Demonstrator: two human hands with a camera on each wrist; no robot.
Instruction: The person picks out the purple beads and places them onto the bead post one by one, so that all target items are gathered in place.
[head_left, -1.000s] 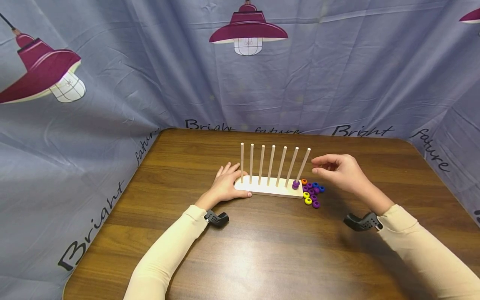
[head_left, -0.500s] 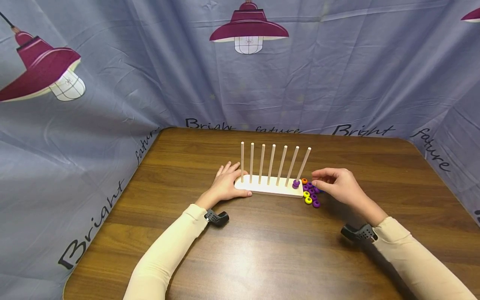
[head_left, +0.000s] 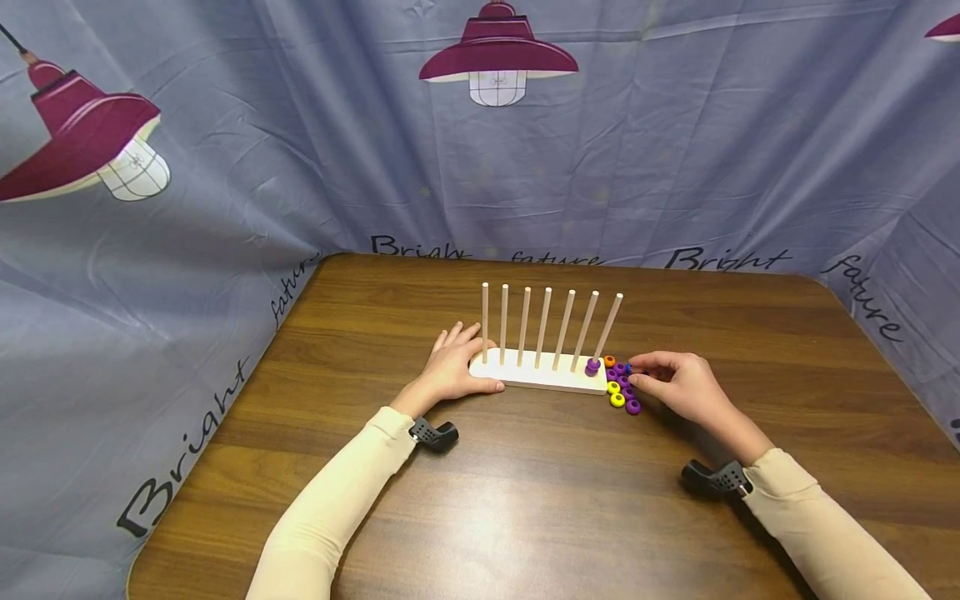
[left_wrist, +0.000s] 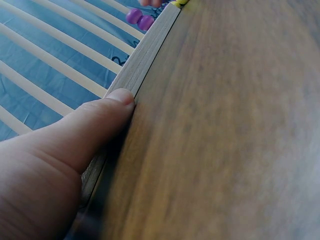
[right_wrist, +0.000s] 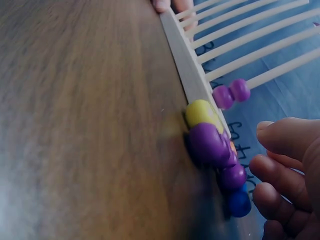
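Note:
A pale wooden peg rack (head_left: 543,377) with several upright pegs stands on the table. My left hand (head_left: 452,372) grips its left end, the thumb (left_wrist: 107,107) along the front edge and the other fingers behind. Two purple beads (head_left: 592,367) sit at the foot of the rightmost peg. Loose beads lie against the rack's right end: purple (right_wrist: 207,142), yellow (head_left: 617,400), orange (head_left: 609,362) and blue (right_wrist: 240,202). My right hand (head_left: 678,385) is low beside them, fingertips by the blue bead, thumb and fingers apart. It partly hides the beads in the head view.
The brown wooden table (head_left: 480,500) extends around the rack on all sides. A blue-grey curtain (head_left: 637,167) printed with lamps and lettering hangs behind the table and at its sides.
My right hand has come down from above the loose beads to beside the blue ones, hiding some of them. The left hand and the rack have stayed put.

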